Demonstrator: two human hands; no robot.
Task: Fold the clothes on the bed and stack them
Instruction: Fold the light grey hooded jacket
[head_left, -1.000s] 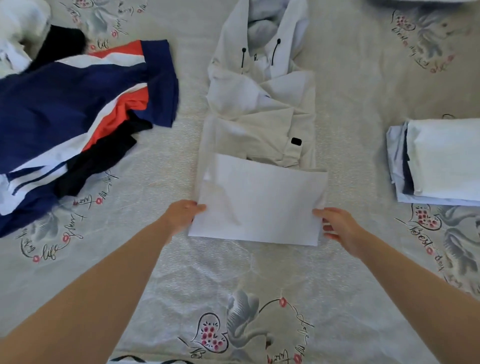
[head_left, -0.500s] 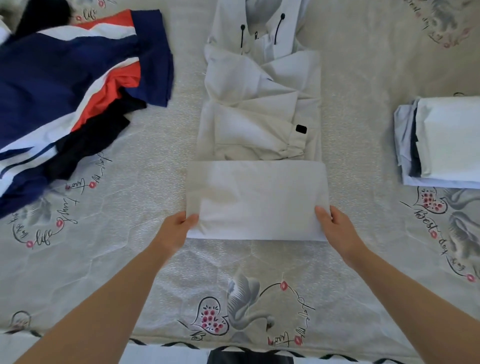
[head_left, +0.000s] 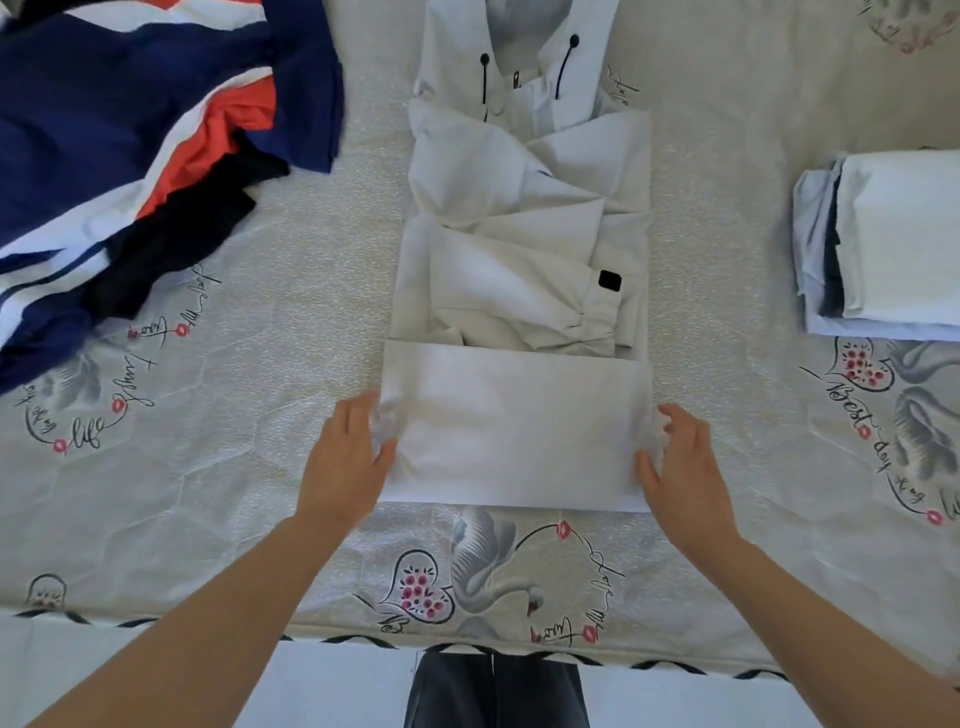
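A white hooded garment (head_left: 524, 249) lies lengthwise in the middle of the bed (head_left: 260, 493), hood end far from the person, its sleeves already crossed inward so the body forms a narrow strip. The hem end nearest the person is turned up into a flat band, and the person holds that band at both short edges: the left hand (head_left: 345, 457) grips the left edge, fingers curled onto the cloth, and the right hand (head_left: 675, 457) grips the right edge the same way. Taking both edges at once keeps the band square and the layers aligned, which judging by the layout is so the next roll or fold toward the hood stays even. The cloth looks thin and limp (the bunching under each hand suggests it slips easily), so an uneven pull could skew the fold. To the right, well apart from the garment, sits a stack of folded clothes (head_left: 893, 244), presumably where this piece will go. At upper left a loose heap of navy, white and orange clothes (head_left: 130, 156) waits unfolded, so the task seems only partly done.
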